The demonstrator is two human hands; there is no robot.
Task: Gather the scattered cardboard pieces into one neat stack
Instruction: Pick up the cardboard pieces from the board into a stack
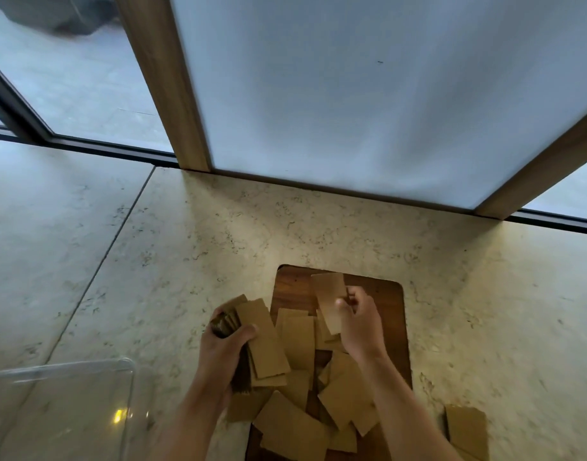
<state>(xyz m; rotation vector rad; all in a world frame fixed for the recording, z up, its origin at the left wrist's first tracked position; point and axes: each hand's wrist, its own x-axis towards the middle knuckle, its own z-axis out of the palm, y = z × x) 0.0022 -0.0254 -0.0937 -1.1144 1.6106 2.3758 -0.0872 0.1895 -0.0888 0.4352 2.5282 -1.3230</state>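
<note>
My left hand (220, 352) grips a stack of brown cardboard pieces (260, 341), held on edge just left of the wooden board (390, 314). My right hand (360, 322) pinches a single cardboard piece (328, 299) by its lower right corner and holds it upright above the board's far half. Several loose cardboard pieces (342, 397) lie overlapping across the board's middle and near end. Another cardboard piece (466, 427) lies alone on the floor to the right of the board.
The board rests on pale stone floor tiles (152, 261). A clear plastic container (69, 404) stands at the lower left. A white panel in a wooden frame (165, 81) and a dark window track (112, 148) close off the far side.
</note>
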